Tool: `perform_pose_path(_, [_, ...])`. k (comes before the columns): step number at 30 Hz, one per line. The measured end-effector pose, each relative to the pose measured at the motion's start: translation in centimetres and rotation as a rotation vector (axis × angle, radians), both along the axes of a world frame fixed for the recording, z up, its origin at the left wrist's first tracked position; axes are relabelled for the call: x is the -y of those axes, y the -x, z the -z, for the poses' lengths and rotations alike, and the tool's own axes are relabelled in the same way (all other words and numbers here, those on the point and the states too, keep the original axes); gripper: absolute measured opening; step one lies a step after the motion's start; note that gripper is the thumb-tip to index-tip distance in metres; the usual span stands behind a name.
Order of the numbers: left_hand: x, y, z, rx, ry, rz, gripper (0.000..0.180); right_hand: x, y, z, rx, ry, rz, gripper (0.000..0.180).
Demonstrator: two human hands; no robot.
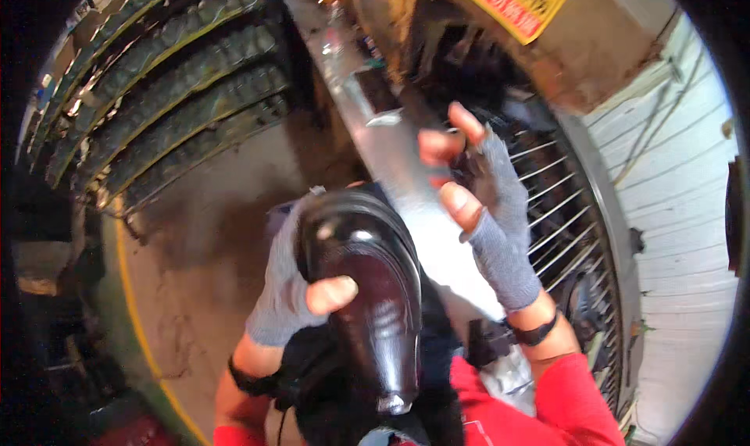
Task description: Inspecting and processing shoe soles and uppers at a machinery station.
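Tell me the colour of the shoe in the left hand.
Glossy black shoe, seen best in the head view.

free: bare floor [211, 235] left | blocked: wire guard [562, 212] right (metal bar [391, 157] between)

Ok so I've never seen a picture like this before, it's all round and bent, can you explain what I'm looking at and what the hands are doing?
The picture comes from a wide fisheye camera worn on a person's head, looking down at their own hands, so straight edges bend toward the rim. There is no machine arm here, only two hands in grey fingerless gloves. The left hand grips a shiny black leather shoe, thumb across its upper. The right hand is raised beside it, fingers curled; whether it holds anything is unclear. Behind the hands runs a slanted metal bar, with a wire guard to the right. Rows of ridged rollers sit at the upper left above a worn floor.
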State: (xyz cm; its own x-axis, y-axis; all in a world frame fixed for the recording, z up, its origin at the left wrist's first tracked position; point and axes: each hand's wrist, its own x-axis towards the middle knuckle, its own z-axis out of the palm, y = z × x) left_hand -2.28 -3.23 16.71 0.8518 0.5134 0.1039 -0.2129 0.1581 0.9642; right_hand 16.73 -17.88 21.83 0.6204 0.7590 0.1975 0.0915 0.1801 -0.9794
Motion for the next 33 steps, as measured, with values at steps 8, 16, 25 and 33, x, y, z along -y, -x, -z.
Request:
perform_pose_path(8, [2.7,-1.5,-4.5,-0.384,-0.417,0.173,0.095,0.6,0.1,-0.9,0.265,-0.011,-0.409,0.034])
perform_pose_path(16, [2.1,-1.8,-5.1,-0.229,-0.666,-0.663,0.085,6.7,6.1,8.0,0.035,0.233,-0.296,0.145])
perform_pose_path(25, [6.4,1.3,-0.3,-0.664,-0.328,-0.158,0.122,14.0,-2.9,13.2,-0.792,0.332,-0.379,0.086])
perform_pose_path(33, [6.5,1.2,0.5,-0.125,-0.499,-0.426,0.108,11.1,2.5,8.9,-0.096,0.440,-0.301,0.115])
